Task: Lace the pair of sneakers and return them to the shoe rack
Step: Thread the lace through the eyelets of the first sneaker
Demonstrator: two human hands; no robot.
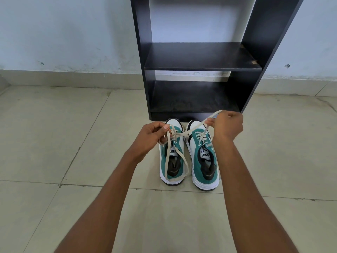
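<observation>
Two green-and-white sneakers stand side by side on the floor, toes toward the rack. The right sneaker (204, 157) is laced up its front. The left sneaker (170, 161) has a cream lace (184, 133) through only its front eyelets, with a long loop trailing back over its opening. My left hand (151, 133) pinches the lace over the left sneaker's toe end. My right hand (228, 125) holds the lace's other end, pulled taut up and to the right above the right sneaker. The black shoe rack (200, 68) stands just behind the shoes.
The rack has an upper shelf (200, 55) and a bottom shelf (193, 96), both with nothing on them, against a pale wall (73, 33). Beige tiled floor (73, 143) spreads on both sides of the shoes.
</observation>
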